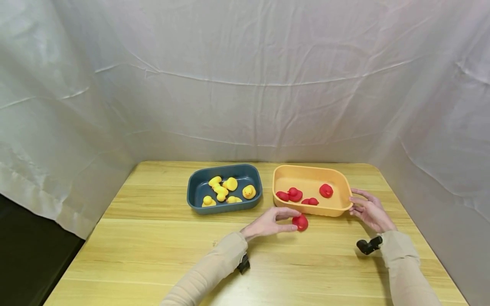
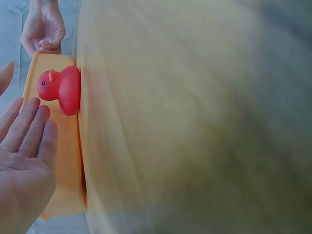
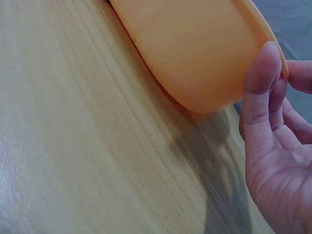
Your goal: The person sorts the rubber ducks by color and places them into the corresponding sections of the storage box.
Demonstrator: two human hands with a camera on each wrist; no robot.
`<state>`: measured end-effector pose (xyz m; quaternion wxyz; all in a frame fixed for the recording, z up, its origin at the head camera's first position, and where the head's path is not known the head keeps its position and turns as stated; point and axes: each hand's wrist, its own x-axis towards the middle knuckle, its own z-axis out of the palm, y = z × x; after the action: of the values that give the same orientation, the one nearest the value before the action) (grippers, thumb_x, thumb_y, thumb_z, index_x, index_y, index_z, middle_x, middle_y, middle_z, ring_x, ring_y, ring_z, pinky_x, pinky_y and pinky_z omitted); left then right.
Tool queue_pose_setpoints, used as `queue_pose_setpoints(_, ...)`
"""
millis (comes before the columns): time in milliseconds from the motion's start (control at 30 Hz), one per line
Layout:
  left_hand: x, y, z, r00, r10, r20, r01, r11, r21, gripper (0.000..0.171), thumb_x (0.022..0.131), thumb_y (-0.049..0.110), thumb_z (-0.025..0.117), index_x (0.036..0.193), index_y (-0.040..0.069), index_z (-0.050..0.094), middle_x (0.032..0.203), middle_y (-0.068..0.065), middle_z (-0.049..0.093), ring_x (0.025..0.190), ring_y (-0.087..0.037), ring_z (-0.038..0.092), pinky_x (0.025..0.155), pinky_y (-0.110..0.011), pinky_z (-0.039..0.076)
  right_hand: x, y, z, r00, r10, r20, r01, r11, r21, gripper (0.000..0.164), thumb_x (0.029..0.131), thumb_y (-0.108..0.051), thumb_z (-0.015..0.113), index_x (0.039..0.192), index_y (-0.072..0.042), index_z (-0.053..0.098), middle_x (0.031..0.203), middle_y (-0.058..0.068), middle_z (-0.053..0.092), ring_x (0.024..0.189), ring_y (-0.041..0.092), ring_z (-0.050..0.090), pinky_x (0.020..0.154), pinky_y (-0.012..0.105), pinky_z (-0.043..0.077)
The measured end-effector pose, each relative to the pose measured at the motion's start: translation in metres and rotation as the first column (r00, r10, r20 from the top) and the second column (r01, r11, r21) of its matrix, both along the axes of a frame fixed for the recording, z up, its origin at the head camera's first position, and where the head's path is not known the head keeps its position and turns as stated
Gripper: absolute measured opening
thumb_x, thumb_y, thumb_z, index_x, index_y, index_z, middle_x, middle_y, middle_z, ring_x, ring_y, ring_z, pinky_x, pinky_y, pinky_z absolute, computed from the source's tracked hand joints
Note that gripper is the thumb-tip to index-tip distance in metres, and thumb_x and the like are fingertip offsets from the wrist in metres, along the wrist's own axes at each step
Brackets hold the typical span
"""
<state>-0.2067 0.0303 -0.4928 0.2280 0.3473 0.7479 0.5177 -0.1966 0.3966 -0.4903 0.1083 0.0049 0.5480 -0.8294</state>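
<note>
A single red rubber duck (image 1: 300, 222) sits upright on the table, just in front of the orange bin (image 1: 311, 173). My left hand (image 1: 269, 222) is beside this duck, thumb and fingers spread apart on either side of it in the head view. The left wrist view shows those fingers (image 2: 30, 127) straight, with the duck just past their tips. At the bin's right end my right hand (image 1: 369, 211) pinches the rim, its thumb (image 3: 263, 68) against the near side. Several red ducks (image 1: 295, 194) lie inside the orange bin.
To the left stands a dark blue bin (image 1: 193, 199) with several yellow rubber ducks (image 1: 249, 192) in it. Both bins are toward the back of the wooden table (image 1: 153, 255). White cloth (image 1: 245, 85) hangs behind and along both sides.
</note>
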Motion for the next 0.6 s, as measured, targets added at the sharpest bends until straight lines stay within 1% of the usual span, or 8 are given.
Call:
queue_pose_setpoints(133,0.0013,-0.0004,0.0004,1.0,-0.006,0.011,0.006,1.0,-0.014,0.048,0.095,0.024,0.07,0.141,0.015,0.058,0.147,-0.001,0.059,0.138,-0.015,0.053,0.118,-0.032,0.041,-0.0012,-0.0006,-0.0013,1.0,-0.001,0.002,0.001,1.0,0.008,0.028,0.103,0.002,0.048,0.12,-0.016,0.061,0.091,0.002,0.07,0.073,0.013,0.067,0.067,0.023,0.061)
queue_pose_setpoints(233,0.0016,0.0,0.0003,1.0,-0.011,0.022,0.011,1.0,-0.019,0.049,0.095,0.022,0.071,0.141,0.016,0.058,0.147,-0.002,0.058,0.139,-0.018,0.051,0.119,-0.035,0.04,-0.0014,-0.0008,-0.0012,1.0,-0.001,0.006,0.001,1.0,0.003,0.028,0.103,0.002,0.047,0.12,-0.016,0.061,0.091,0.002,0.07,0.073,0.013,0.067,0.068,0.023,0.061)
queue_pose_setpoints(333,0.0011,0.0005,-0.001,1.0,-0.02,0.024,0.021,0.999,-0.026,0.05,0.094,0.021,0.072,0.142,0.017,0.058,0.148,-0.002,0.057,0.14,-0.018,0.051,0.12,-0.036,0.04,-0.0013,-0.0008,-0.001,1.0,0.0,0.006,0.0,1.0,-0.001,0.028,0.103,0.002,0.047,0.121,-0.015,0.061,0.091,0.003,0.07,0.073,0.013,0.067,0.068,0.023,0.061)
queue_pose_setpoints(467,-0.0001,0.0007,-0.0028,0.999,-0.027,0.037,0.029,0.999,-0.031,0.05,0.094,0.022,0.072,0.142,0.017,0.057,0.149,-0.001,0.056,0.14,-0.016,0.05,0.12,-0.037,0.039,-0.0014,-0.0006,-0.0009,1.0,0.0,0.005,0.0,1.0,0.004,0.027,0.104,0.002,0.047,0.121,-0.015,0.06,0.091,0.003,0.07,0.073,0.013,0.067,0.068,0.023,0.061)
queue_pose_setpoints(600,-0.0006,0.0007,-0.003,0.999,-0.04,0.034,0.041,0.999,-0.023,0.05,0.094,0.022,0.072,0.141,0.015,0.058,0.147,0.0,0.058,0.139,-0.012,0.05,0.12,-0.035,0.039,-0.0014,-0.0005,-0.0009,1.0,-0.002,0.008,0.002,1.0,0.011,0.027,0.103,0.002,0.047,0.121,-0.015,0.06,0.091,0.003,0.07,0.073,0.013,0.067,0.068,0.023,0.061)
